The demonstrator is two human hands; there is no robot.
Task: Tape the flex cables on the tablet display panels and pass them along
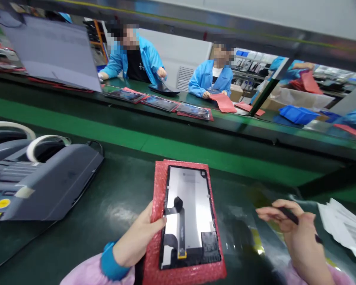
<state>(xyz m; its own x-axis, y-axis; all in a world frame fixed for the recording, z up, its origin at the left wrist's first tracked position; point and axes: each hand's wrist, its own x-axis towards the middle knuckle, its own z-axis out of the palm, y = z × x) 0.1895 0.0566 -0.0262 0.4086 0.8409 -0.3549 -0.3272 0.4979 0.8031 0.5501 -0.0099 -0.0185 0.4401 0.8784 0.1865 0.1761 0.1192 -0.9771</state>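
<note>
A display panel [192, 206] lies back-side up on a red bubble-wrap sheet [157, 186] on the dark green bench. A black flex cable [180, 225] runs down its silver back. My left hand [139, 237] grips the left edge of the panel and wrap, thumb resting on the panel. My right hand [296, 233] hovers to the right of the panel, fingers closed round a thin black tool [289, 215].
A grey tape dispenser machine [44, 182] stands at the left. White paper sheets [344, 227] lie at the right. Beyond a green conveyor strip [166, 146], two people in blue coats handle panels and red wraps [225, 103]. A blue bin [298, 114] sits at far right.
</note>
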